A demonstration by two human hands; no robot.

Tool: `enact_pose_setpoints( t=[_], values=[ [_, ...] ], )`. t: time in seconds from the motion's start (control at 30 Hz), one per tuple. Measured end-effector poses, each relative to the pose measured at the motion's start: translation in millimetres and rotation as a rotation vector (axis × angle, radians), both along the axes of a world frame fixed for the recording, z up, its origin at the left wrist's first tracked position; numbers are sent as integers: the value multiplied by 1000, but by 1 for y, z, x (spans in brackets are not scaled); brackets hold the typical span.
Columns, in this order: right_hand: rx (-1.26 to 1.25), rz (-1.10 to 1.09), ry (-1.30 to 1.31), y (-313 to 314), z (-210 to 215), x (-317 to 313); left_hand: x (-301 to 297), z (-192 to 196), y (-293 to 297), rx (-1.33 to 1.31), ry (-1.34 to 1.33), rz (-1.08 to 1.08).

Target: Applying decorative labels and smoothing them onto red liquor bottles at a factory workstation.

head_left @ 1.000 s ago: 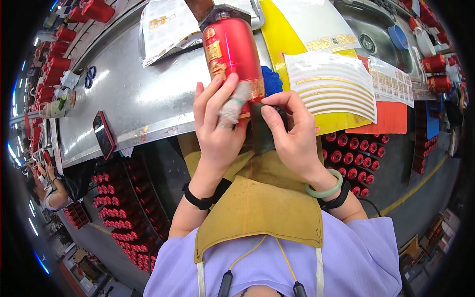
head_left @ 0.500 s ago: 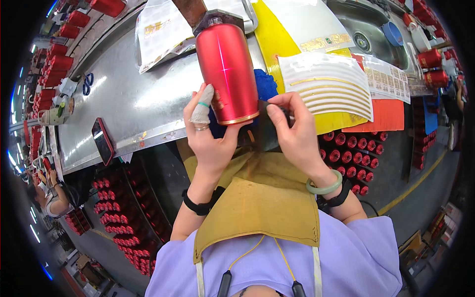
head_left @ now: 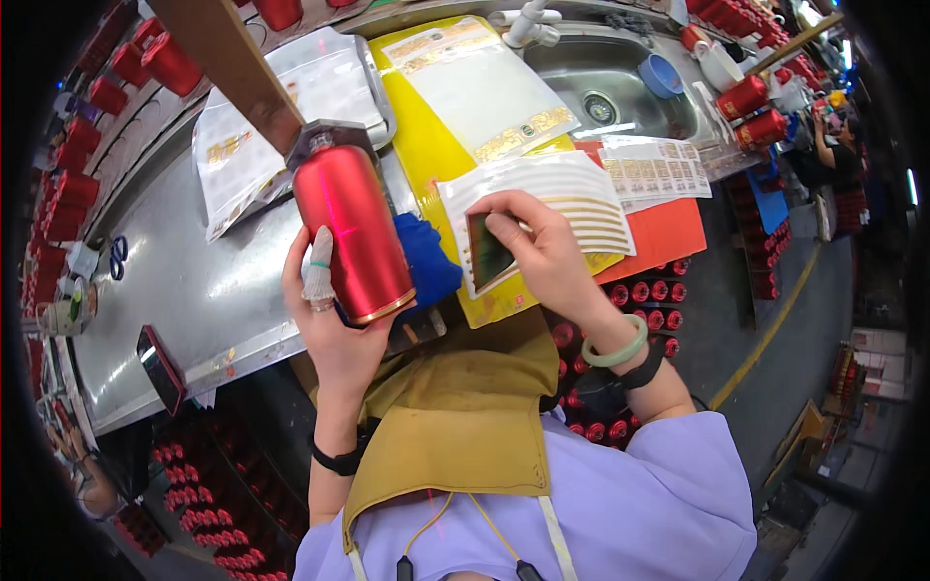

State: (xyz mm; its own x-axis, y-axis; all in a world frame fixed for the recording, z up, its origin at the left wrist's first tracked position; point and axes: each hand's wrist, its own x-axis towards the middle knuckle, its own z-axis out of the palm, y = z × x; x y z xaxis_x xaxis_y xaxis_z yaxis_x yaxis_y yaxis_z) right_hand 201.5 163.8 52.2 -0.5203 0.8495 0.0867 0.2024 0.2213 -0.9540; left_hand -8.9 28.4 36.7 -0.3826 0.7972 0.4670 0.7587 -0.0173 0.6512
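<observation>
A shiny red metal bottle (head_left: 351,228) with a gold rim lies tilted, its far end set in a dark holder (head_left: 339,131) on a brown bar. My left hand (head_left: 334,329) is closed round its near end; one finger wears a whitish cover with a green band. My right hand (head_left: 542,257) pinches a thin dark flat sheet (head_left: 489,254), which looks like a scraper. It hovers over or touches the left end of a white sheet with curved gold strips (head_left: 581,215); I cannot tell which. A blue cloth (head_left: 424,259) lies right of the bottle.
Printed sheets (head_left: 252,145) and a yellow board (head_left: 417,73) cover parts of the steel table (head_left: 160,276). A phone (head_left: 160,368) sits at its front edge, scissors (head_left: 118,258) farther left. The sink (head_left: 552,68) holds a blue bowl (head_left: 661,76). Red bottles (head_left: 208,504) stand in racks below.
My right hand has moved away from the bottle, rightward to the gold-striped sheet, carrying the dark flat sheet. My left hand stays on the bottle. The view has shifted to the right.
</observation>
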Motion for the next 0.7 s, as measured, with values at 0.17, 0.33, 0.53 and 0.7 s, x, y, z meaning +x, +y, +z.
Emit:
enact_pose_setpoints(
  t=[0.17, 0.33, 0.53, 0.7],
  values=[
    [126, -146, -481, 96, 4, 80, -2, -2, -1, -6, -9, -18],
    [313, -195, -1173, 217, 7, 206, 0, 2, 4, -18, 47, -10],
    [173, 0, -969, 271, -34, 220, -2, 2, 3, -44, 64, 19],
    [288, -153, -990, 308, -56, 168, -4, 4, -1, -68, 57, 25]
  ],
)
